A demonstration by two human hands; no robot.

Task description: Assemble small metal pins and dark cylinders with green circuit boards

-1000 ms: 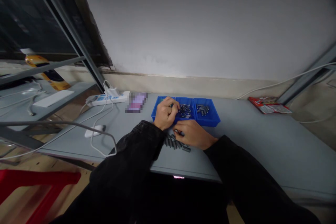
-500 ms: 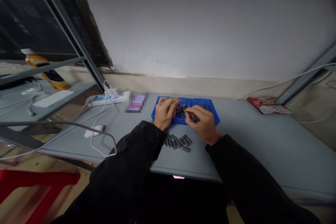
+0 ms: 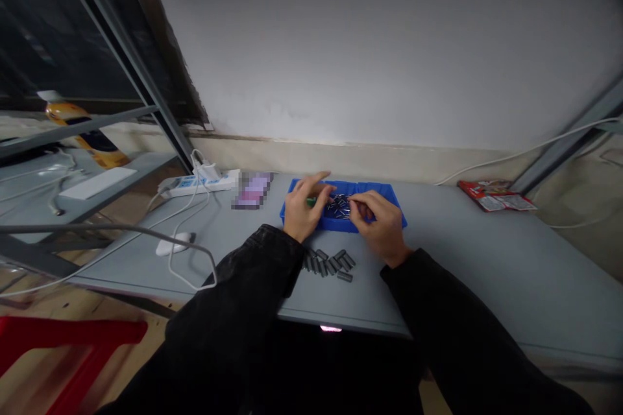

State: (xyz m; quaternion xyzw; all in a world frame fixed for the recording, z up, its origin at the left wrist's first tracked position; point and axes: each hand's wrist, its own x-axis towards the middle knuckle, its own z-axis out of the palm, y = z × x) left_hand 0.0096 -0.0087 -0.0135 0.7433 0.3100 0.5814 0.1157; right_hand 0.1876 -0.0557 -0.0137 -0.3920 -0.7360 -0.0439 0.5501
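Center of the frame: left hand point(image 3: 302, 211) is spread wide, right hand point(image 3: 380, 224) has narrow fingers above blue tray point(image 3: 335, 225), its hold I cannot tell

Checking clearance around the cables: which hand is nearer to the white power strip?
Left. The left hand is over the left part of the blue tray, to the right of the white power strip; the right hand is farther right, over the tray's right part.

dim grey light, soft blur, dark and stretched edges
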